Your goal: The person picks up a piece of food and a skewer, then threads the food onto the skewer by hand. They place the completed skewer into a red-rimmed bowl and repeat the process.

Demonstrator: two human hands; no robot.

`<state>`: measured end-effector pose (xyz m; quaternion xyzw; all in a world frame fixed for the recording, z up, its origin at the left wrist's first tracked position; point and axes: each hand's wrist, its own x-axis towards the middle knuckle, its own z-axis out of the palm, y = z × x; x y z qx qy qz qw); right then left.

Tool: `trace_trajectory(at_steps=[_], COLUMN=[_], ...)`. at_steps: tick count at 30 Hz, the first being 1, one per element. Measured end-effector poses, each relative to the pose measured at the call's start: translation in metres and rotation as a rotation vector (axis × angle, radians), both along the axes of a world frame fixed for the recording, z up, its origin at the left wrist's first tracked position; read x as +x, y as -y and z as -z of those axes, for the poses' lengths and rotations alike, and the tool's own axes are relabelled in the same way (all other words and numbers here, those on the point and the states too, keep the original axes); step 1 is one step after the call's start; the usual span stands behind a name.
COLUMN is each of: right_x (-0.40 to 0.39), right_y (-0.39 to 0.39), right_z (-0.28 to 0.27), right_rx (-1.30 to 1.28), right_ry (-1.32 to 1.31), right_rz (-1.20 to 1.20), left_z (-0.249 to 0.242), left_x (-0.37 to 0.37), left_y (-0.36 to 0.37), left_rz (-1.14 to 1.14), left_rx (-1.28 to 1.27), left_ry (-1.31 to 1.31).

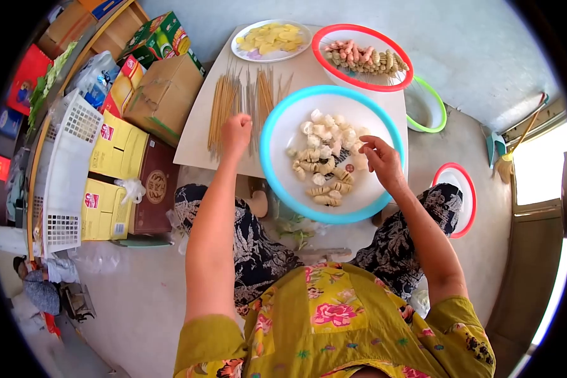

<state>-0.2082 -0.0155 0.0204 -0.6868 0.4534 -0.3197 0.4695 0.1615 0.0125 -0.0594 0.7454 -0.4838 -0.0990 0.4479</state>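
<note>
My left hand (pixel 237 132) is closed above the bundles of thin wooden skewers (pixel 220 110) on the table. Whatever its fingers may hold is too small to make out. My right hand (pixel 382 159) hangs over the right side of a white basin with a blue rim (pixel 377 189), its fingers bent but apart and nothing visible in them. In that basin lie pale, whitish food pieces (pixel 324 132) and several beige ridged rolls (pixel 329 196) towards the near side.
Behind the skewers stands a plate of yellow slices (pixel 271 39). A red-rimmed basin (pixel 411 74) holds skewered pink and beige pieces. Cardboard boxes (pixel 164 94) and yellow cartons (pixel 116 148) are stacked at left. Green-rimmed (pixel 436 128) and red-rimmed basins (pixel 471 189) stand at right.
</note>
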Motion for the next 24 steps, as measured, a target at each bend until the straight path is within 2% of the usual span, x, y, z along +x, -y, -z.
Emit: trace_trajectory(at_steps=[1,2,3,4,7,14,19,24], right_x=[0.000,0.000,0.001,0.001,-0.001,0.005,0.008,0.007], right_y=[0.000,0.000,0.001,0.002,0.003,0.003,0.000,0.001], right_z=[0.004,0.007,0.008,0.009,0.012,0.011,0.007,0.013], right_rx=[-0.023,-0.046,-0.069,-0.067,-0.055,-0.036,-0.013,-0.035], right_ry=[-0.025,-0.051,-0.055,-0.055,-0.068,-0.057,-0.038,-0.071], right_rz=[-0.034,-0.066,-0.072,-0.071,-0.088,-0.118,-0.138,-0.158], left_z=[0.013,0.029,0.046,0.050,0.053,0.050,0.039,0.032], left_x=[0.009,0.018,0.025,0.025,0.015,0.002,-0.005,-0.002], left_y=[0.000,-0.002,-0.006,-0.010,-0.021,-0.013,-0.005,-0.005], left_rz=[-0.018,-0.018,-0.037,-0.054,-0.115,-0.205,-0.221,-0.170], left_rx=[0.144,0.144,0.260,0.377,0.474,0.482,0.677,0.754], left_ry=[0.111,0.115,0.141,0.165,0.128,0.168,0.178,0.223])
